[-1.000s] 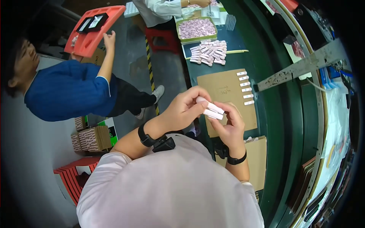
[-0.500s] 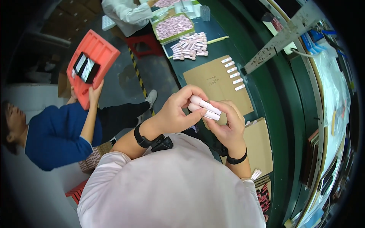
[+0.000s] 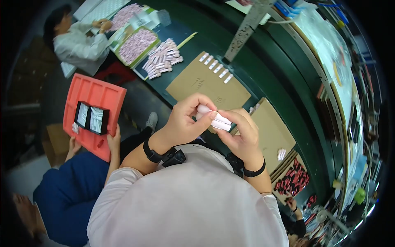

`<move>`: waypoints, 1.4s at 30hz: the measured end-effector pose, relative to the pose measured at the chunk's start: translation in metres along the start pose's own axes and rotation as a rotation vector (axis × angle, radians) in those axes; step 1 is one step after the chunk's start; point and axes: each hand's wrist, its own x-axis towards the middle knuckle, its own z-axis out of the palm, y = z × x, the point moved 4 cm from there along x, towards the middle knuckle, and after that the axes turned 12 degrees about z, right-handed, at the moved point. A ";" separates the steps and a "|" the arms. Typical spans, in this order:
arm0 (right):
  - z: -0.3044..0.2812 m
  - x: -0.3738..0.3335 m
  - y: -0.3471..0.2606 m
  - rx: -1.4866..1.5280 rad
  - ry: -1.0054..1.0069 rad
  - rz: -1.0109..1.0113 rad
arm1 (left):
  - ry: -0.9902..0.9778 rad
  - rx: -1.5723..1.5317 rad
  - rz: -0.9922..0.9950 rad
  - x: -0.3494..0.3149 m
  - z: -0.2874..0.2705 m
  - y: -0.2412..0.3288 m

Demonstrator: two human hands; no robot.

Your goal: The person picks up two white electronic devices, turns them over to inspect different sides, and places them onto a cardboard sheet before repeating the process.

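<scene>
Two small white tubes [image 3: 221,122] with rounded pale pink ends lie side by side between my hands, in front of my chest. My left hand [image 3: 185,119] grips them near the rounded ends, its thumb across the tubes. Fingertips of my right hand [image 3: 243,133] pinch them near the flat ends. Part of the tubes is hidden behind the fingers. Just beyond my hands, a cardboard sheet [image 3: 187,82] lies on the green bench, with a row of several similar tubes [image 3: 216,67] along its far edge.
A pile of tubes [image 3: 162,57] lies beside a green-rimmed tray [image 3: 129,61] of pink pieces. At left a person holds a red tray [image 3: 72,111] carrying black boxes [image 3: 98,120]. A metal post [image 3: 247,31] rises from the bench. Red and black pieces [image 3: 292,179] fill the right end.
The whole view has swung toward the right, showing more of the bench's right end. The person with the red tray now stands nearer. My hands keep hold of the tubes.
</scene>
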 end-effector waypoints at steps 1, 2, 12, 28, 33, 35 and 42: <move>-0.001 -0.001 -0.003 -0.014 0.018 -0.002 | -0.028 -0.023 0.002 0.002 0.001 0.001; -0.002 -0.001 -0.005 -0.040 0.044 0.012 | -0.023 -0.099 -0.005 0.006 0.001 0.002; -0.014 -0.031 -0.007 0.014 0.309 0.179 | -0.315 -0.133 0.151 0.027 0.020 -0.011; -0.098 -0.096 0.028 0.380 0.298 0.223 | -0.422 0.079 0.230 0.039 0.124 0.006; -0.117 -0.109 0.043 0.467 0.318 0.198 | -0.365 0.025 0.273 0.036 0.150 -0.002; -0.123 -0.113 0.048 0.503 0.312 0.202 | -0.200 -0.075 0.137 0.033 0.154 -0.006; -0.133 -0.121 0.061 0.606 0.281 0.223 | -0.069 -0.114 -0.011 0.026 0.165 -0.014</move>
